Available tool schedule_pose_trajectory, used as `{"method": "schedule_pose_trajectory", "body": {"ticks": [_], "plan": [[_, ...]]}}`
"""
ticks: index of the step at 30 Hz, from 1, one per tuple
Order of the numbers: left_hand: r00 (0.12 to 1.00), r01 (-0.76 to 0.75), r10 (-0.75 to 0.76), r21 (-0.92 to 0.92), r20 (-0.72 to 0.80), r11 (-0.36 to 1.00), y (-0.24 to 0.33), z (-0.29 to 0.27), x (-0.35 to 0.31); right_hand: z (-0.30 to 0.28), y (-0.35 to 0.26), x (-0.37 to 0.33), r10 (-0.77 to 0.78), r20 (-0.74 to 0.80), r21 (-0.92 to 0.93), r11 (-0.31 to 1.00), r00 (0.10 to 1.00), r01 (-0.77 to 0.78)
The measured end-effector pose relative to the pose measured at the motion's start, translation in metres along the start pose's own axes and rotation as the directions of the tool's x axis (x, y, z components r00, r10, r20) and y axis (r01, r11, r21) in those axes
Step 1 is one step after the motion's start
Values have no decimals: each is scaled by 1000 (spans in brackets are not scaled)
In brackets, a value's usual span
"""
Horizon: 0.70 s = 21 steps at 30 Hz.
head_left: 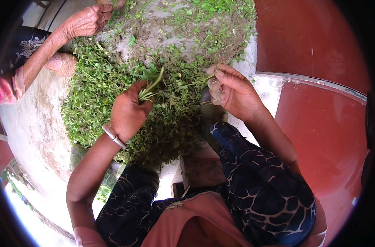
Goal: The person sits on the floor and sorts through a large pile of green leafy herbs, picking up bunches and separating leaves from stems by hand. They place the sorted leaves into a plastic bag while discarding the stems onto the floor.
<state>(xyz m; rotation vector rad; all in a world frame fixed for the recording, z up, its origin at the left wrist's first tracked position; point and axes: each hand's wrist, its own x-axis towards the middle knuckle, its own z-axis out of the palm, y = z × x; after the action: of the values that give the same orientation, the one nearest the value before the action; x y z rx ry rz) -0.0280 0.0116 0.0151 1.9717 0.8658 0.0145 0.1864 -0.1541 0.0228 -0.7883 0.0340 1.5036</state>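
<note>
My left hand (pixel 132 109), with a pale bangle (pixel 114 136) at its wrist, is closed around a small bunch of green stems (pixel 147 94). One thicker stem sticks up past the others. To the right, my right hand (pixel 236 91) is pinched at thumb and forefinger on a thin green sprig (pixel 209 77). Pale coverings wrap several of its fingertips. Below and between both hands spreads a thick heap of leafy green plants (pixel 101 99), its near side in shadow.
At the upper left another person's hand (pixel 88 21) is closed over the heap's far edge; their bare foot (pixel 64 65) rests beside it. Soil and scattered leaves cover the concrete floor (pixel 35 123) beyond. My knees flank the heap. A red surface (pixel 323 136) with a pale strip lies to the right.
</note>
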Motion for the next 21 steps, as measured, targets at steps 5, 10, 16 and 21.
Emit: {"method": "schedule_pose_trajectory", "body": {"ticks": [5,10,16,21], "plan": [[994,68,-7,-564,110,823,21,1,9,10,11,-1,51,-30,-31,998,998,-52],[969,169,24,-731,245,661,34,24,16,20,17,-4,73,-4,-27,997,997,-73],[907,260,86,-709,412,656,32,28,14,17,18,-2,89,-3,-102,991,996,-89],[878,305,63,-657,474,690,27,36,12,11,18,-3,120,-68,-80,989,990,-126]]}}
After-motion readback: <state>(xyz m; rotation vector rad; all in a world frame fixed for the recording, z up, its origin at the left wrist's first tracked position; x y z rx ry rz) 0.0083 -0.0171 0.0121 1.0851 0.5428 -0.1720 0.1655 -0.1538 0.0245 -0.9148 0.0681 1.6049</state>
